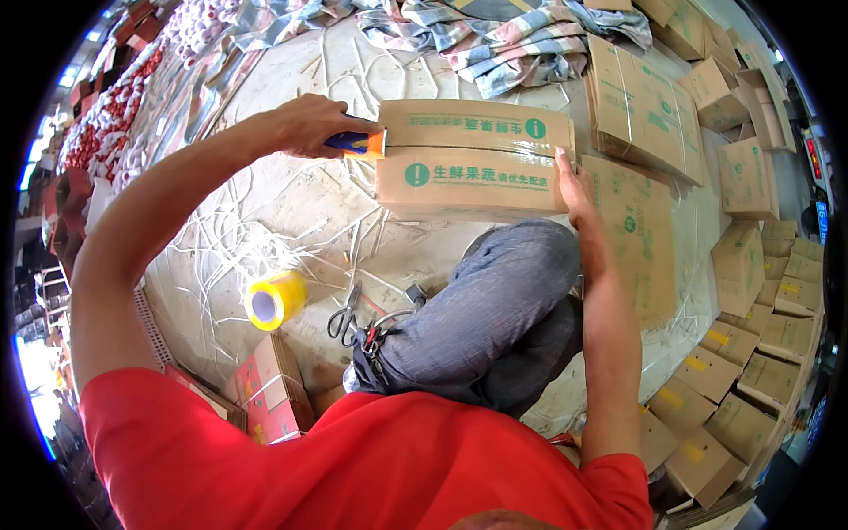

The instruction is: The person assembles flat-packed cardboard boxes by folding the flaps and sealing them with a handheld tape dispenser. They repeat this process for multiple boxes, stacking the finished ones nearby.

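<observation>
Fingers [329, 117] of the left hand [313, 127] close around a blue-and-orange hand tool [355, 142], set against the carton's left end. The right hand [576, 190] bears on the opposite end, thumb on the upper face; the degree of closure of its other fingers cannot be determined.

The carton [477, 161] is located at upper centre of the frame. Form: elongated rectangular box. Material: matte brown board, printed green with round emblems. Two top flaps meet along a lengthwise seam; a glossy clear film reflects light near its right end.

Below the carton are bent knees in grey woven trousers [499, 296]. Left of centre, thin white strips [237, 252] lie tangled on the smooth pale floor [305, 190], beside a glossy yellow tape roll [276, 300] and dark-handled scissors [343, 322].

Upper right: flattened cartons [640, 110], stacked. Top centre: crumpled plaid cloth [517, 49]. Lower right: rows of brown boxes [707, 367].
</observation>
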`<action>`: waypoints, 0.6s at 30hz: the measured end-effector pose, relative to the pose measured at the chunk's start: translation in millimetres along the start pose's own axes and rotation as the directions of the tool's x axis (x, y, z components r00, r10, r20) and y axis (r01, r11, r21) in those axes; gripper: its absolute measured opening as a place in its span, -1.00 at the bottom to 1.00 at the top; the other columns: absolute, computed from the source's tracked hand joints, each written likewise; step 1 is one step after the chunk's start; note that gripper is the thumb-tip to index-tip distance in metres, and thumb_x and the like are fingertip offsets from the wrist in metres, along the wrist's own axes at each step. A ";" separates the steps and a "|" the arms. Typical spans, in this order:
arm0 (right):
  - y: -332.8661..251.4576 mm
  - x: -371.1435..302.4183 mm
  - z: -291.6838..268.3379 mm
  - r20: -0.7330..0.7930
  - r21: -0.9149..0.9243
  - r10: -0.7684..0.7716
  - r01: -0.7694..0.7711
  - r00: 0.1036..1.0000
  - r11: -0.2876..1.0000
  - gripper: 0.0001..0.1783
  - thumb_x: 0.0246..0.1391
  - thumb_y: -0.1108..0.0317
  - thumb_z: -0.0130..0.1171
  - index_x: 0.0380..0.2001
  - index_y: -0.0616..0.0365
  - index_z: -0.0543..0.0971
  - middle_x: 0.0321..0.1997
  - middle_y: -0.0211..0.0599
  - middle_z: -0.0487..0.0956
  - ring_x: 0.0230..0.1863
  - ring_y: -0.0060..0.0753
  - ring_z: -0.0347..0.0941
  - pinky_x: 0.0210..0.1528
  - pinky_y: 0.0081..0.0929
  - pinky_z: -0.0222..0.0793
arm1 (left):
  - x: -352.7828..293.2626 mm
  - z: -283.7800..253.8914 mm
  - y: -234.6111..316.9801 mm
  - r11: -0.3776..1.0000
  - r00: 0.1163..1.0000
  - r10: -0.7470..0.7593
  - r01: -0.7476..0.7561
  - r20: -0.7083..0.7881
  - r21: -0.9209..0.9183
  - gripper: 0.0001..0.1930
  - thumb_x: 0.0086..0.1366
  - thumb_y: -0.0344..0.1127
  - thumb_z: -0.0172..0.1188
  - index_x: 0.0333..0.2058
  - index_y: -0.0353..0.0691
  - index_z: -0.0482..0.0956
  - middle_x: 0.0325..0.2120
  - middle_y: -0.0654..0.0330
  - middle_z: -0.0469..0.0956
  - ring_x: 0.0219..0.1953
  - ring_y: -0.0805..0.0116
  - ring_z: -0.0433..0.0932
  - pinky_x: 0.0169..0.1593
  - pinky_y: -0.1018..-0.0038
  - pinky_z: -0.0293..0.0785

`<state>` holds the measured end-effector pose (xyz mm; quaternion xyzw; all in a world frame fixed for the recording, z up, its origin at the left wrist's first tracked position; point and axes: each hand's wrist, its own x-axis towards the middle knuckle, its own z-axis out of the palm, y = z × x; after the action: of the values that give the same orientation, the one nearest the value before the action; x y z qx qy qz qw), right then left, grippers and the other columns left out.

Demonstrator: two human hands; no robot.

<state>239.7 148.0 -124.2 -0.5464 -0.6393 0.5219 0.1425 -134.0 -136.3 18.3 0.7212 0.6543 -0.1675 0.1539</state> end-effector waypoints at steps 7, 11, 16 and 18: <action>-9.4 -3.2 -5.6 0.094 0.015 -0.056 0.054 0.994 0.998 -0.02 0.23 -0.38 0.17 0.17 0.50 0.54 0.19 0.11 0.60 0.22 -0.08 0.50 0.26 -0.17 0.37 | -24.6 94.7 -2.7 0.949 0.919 -0.084 -0.045 -0.384 -0.313 -0.22 0.35 -0.02 0.33 0.49 0.34 0.20 -0.32 0.01 0.42 -0.34 -0.07 0.59 -0.14 0.04 0.56; 14.6 31.5 -31.7 0.012 -0.151 0.060 -0.057 0.998 0.987 0.07 0.24 -0.42 0.12 0.34 0.48 0.37 0.37 0.11 0.45 0.38 -0.07 0.38 0.40 -0.14 0.27 | -11.6 127.5 29.5 0.925 0.837 -0.080 -0.139 -0.542 -0.352 -0.22 0.39 0.04 0.28 0.51 0.41 0.13 -0.27 0.01 0.51 -0.33 -0.07 0.63 -0.13 0.08 0.66; 34.1 48.3 -81.9 0.134 -0.079 0.078 -0.068 0.988 0.995 0.14 0.23 -0.45 0.10 0.41 0.46 0.26 0.43 0.08 0.39 0.40 -0.10 0.35 0.42 -0.16 0.25 | 41.7 140.0 57.6 0.881 0.748 -0.203 -0.143 -0.632 -0.452 -0.26 0.36 -0.07 0.36 0.46 0.31 0.28 -0.27 0.02 0.49 -0.38 -0.05 0.60 -0.29 0.13 0.62; 29.4 42.7 -76.9 0.077 -0.056 0.052 -0.048 0.996 0.997 0.11 0.24 -0.45 0.09 0.39 0.45 0.30 0.38 0.07 0.43 0.36 -0.11 0.39 0.39 -0.18 0.29 | 52.8 153.5 53.9 0.871 0.708 -0.205 -0.183 -0.675 -0.456 -0.23 0.33 -0.08 0.39 0.46 0.33 0.27 -0.26 0.01 0.49 -0.39 -0.05 0.60 -0.29 0.14 0.62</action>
<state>298.2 219.3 -133.1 -0.5450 -0.6445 0.5288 0.0892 -81.9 -162.1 -142.6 0.6616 0.6873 0.2918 0.0690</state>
